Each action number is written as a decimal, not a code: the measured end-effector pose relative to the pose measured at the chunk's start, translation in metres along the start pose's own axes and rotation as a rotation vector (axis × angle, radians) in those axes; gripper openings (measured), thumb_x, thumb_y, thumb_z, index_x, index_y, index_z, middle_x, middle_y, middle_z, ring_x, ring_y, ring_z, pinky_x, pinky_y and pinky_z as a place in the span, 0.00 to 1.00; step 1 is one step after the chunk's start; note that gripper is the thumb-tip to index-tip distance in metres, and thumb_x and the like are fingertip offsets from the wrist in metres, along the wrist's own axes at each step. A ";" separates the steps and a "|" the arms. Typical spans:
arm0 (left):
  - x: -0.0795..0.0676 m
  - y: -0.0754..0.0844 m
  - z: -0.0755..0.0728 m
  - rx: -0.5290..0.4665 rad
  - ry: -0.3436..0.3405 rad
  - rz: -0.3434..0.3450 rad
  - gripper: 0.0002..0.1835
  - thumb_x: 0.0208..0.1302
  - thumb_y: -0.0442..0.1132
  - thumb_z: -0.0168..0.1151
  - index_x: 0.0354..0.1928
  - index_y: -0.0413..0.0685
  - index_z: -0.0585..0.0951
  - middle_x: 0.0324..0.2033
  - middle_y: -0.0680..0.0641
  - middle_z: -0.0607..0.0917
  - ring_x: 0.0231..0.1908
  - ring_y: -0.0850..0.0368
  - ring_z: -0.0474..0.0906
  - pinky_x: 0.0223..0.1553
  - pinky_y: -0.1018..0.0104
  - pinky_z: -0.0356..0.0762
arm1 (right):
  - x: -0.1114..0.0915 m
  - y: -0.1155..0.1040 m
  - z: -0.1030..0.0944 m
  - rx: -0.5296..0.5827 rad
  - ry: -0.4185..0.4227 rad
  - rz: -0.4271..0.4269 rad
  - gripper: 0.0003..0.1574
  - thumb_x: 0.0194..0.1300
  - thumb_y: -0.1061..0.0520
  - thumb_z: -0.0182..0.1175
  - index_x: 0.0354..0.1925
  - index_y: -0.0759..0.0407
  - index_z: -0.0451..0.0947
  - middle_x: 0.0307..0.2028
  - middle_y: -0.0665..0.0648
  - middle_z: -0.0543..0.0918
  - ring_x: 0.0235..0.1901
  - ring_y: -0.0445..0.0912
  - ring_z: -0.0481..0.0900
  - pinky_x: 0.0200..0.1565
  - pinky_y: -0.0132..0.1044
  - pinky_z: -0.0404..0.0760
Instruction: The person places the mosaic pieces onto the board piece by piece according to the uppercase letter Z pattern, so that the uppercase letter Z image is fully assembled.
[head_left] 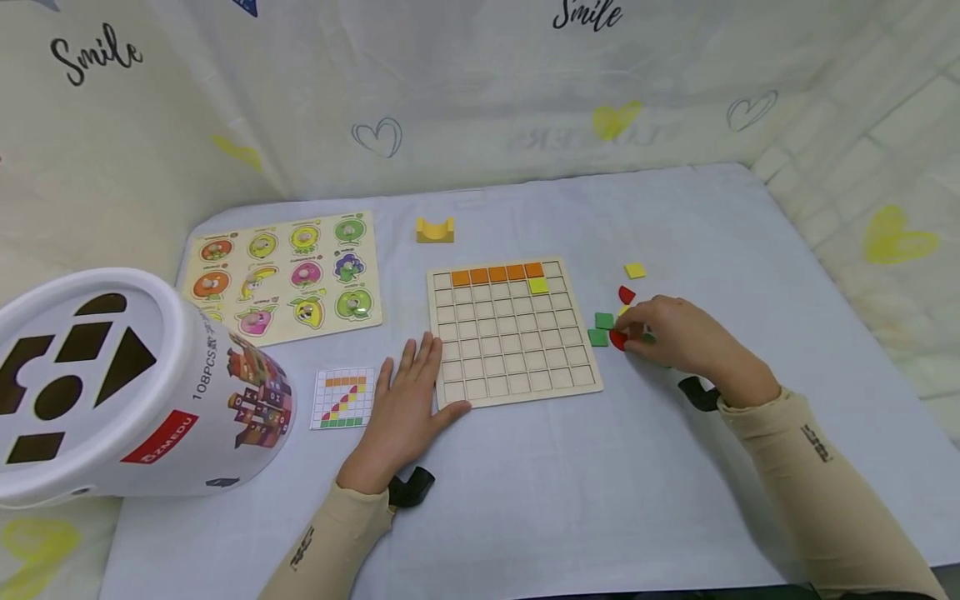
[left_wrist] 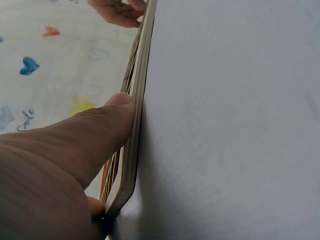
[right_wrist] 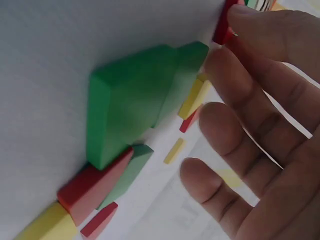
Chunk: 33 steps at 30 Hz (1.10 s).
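My left hand (head_left: 402, 410) lies with fairly straight fingers at the left side of a wooden grid board (head_left: 510, 333). In the left wrist view its thumb (left_wrist: 107, 122) presses on the board's edge. Several orange square tiles (head_left: 497, 275) fill part of the board's top row, with one yellow tile (head_left: 538, 286) below the last. Right of the board, my right hand (head_left: 678, 333) pinches a red piece (right_wrist: 222, 25) between thumb and index finger. Green tiles (right_wrist: 132, 100) and other red and yellow pieces lie around it, partly hidden by the hand in the head view.
A printed pattern card (head_left: 342, 398) lies left of the board. Behind it is a fruit puzzle board (head_left: 288, 275). A large white tub (head_left: 168, 367) with shaped holes stands at the left. A yellow arched block (head_left: 435, 231) sits at the back; a yellow tile (head_left: 634, 270) lies at right.
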<state>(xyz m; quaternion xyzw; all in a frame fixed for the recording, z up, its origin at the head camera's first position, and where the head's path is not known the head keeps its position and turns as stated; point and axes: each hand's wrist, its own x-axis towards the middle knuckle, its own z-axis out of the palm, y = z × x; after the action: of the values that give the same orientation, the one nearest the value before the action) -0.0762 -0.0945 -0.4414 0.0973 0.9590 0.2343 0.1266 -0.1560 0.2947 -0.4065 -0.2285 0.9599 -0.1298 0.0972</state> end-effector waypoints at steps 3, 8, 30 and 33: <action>0.000 0.000 0.000 0.000 0.001 0.001 0.55 0.68 0.62 0.66 0.84 0.46 0.48 0.84 0.47 0.47 0.85 0.44 0.36 0.81 0.35 0.34 | 0.000 -0.004 0.001 0.003 0.016 -0.029 0.15 0.60 0.61 0.74 0.47 0.53 0.88 0.44 0.51 0.88 0.47 0.51 0.81 0.51 0.51 0.81; 0.001 -0.001 0.000 0.001 0.003 0.002 0.55 0.68 0.62 0.66 0.84 0.46 0.48 0.84 0.47 0.47 0.85 0.44 0.36 0.81 0.36 0.34 | 0.001 -0.007 0.005 0.009 0.008 -0.044 0.17 0.61 0.60 0.74 0.49 0.53 0.87 0.49 0.53 0.88 0.53 0.53 0.82 0.58 0.56 0.80; 0.001 -0.002 0.001 0.005 0.009 0.006 0.55 0.67 0.62 0.66 0.84 0.45 0.49 0.84 0.46 0.47 0.85 0.44 0.37 0.81 0.36 0.34 | 0.002 -0.011 0.004 -0.021 -0.017 -0.061 0.10 0.57 0.64 0.74 0.38 0.52 0.89 0.37 0.48 0.88 0.45 0.48 0.81 0.50 0.48 0.82; 0.001 -0.001 0.001 -0.001 0.006 0.004 0.55 0.67 0.62 0.67 0.84 0.45 0.49 0.84 0.47 0.47 0.85 0.44 0.37 0.81 0.36 0.34 | 0.000 -0.011 0.002 -0.016 -0.024 -0.026 0.12 0.57 0.65 0.73 0.40 0.53 0.89 0.37 0.48 0.87 0.46 0.49 0.80 0.48 0.47 0.83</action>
<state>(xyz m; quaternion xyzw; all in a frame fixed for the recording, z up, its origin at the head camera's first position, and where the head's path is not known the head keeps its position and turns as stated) -0.0767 -0.0945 -0.4426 0.0984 0.9590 0.2353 0.1232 -0.1514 0.2847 -0.4052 -0.2434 0.9566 -0.1208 0.1054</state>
